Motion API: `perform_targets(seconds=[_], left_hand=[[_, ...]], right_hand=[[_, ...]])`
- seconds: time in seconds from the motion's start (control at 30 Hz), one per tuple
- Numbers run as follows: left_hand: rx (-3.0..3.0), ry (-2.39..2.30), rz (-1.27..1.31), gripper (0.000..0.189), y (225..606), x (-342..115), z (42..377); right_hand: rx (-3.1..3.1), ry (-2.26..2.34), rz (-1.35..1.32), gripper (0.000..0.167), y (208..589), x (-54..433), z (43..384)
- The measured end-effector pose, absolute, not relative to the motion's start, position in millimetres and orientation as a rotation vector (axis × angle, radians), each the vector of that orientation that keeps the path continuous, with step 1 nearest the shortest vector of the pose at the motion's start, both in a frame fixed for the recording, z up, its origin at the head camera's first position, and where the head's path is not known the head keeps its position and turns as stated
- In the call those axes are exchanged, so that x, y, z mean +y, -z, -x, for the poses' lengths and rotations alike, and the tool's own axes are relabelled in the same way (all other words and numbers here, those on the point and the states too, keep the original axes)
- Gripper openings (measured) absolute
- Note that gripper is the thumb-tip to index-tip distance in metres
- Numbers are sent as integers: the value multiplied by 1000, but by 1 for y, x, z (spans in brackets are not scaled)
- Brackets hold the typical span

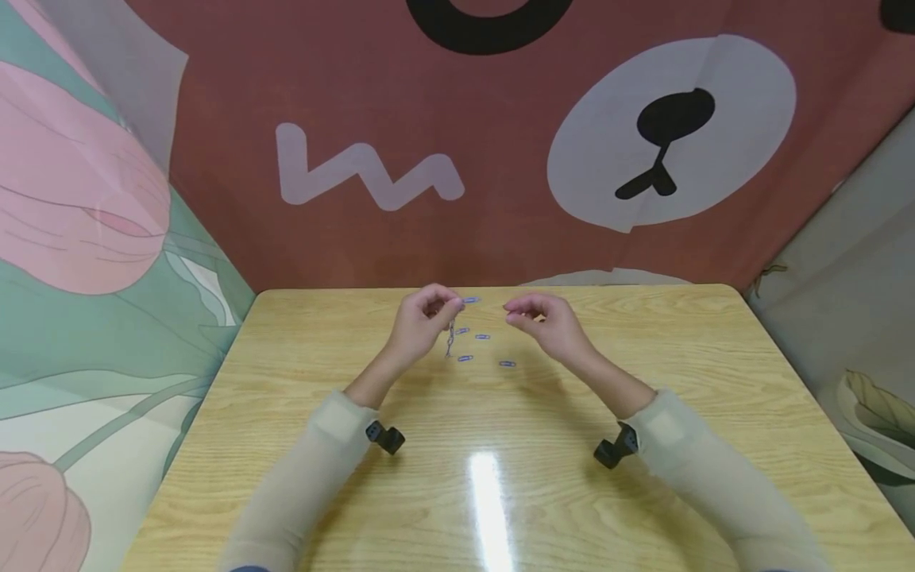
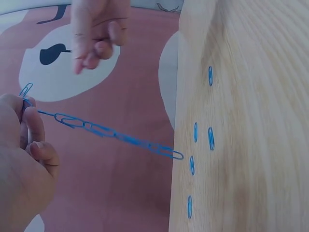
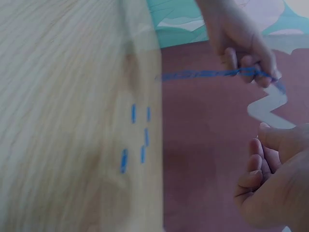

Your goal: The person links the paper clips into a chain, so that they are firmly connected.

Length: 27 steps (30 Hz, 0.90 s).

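Observation:
My left hand [image 1: 426, 318] pinches the upper end of a chain of linked blue paper clips [image 2: 101, 129] between thumb and fingertips. One clip [image 2: 26, 90] sticks out past those fingertips, and the rest of the chain hangs down beneath the hand. To the right, at about the same height, my right hand [image 1: 546, 322] is raised with its fingers loosely bent and nothing visible between thumb and forefinger. Several loose blue paper clips lie on the table below, among them one paper clip [image 1: 507, 364] under the right hand and another paper clip [image 1: 465, 358] close to the chain's lower end.
The wooden table [image 1: 457, 421] ends just behind the hands, at a red-brown printed cloth [image 1: 500, 222]. Patterned cloths also hang at the left [image 1: 86, 262] and right. A small black camera [image 1: 386, 437] sits on each wrist. Light reflects off the table's front middle.

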<state>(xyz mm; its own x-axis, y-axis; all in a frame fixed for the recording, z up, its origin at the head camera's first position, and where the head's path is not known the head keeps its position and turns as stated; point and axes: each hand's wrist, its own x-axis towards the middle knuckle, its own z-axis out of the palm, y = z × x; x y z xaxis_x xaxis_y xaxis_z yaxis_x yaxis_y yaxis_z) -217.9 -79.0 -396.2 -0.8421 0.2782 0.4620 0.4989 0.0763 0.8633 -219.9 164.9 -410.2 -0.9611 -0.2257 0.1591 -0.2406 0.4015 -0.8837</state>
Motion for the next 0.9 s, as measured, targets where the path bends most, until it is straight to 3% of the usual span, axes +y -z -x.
perform_targets(seconds=[0.2,0.5,0.9], left_hand=[[-2167,1852,788,8,413,-88,229],[-2134,1852,826,9,417,-99,227],[-2158,1886,717,8,416,-108,224]], right_hand=[[-2675,-1653,-421,14,430,170,221],[-2774,-1620,-324,21,457,176,220],[-2920,-1554,-339,15,486,184,222]])
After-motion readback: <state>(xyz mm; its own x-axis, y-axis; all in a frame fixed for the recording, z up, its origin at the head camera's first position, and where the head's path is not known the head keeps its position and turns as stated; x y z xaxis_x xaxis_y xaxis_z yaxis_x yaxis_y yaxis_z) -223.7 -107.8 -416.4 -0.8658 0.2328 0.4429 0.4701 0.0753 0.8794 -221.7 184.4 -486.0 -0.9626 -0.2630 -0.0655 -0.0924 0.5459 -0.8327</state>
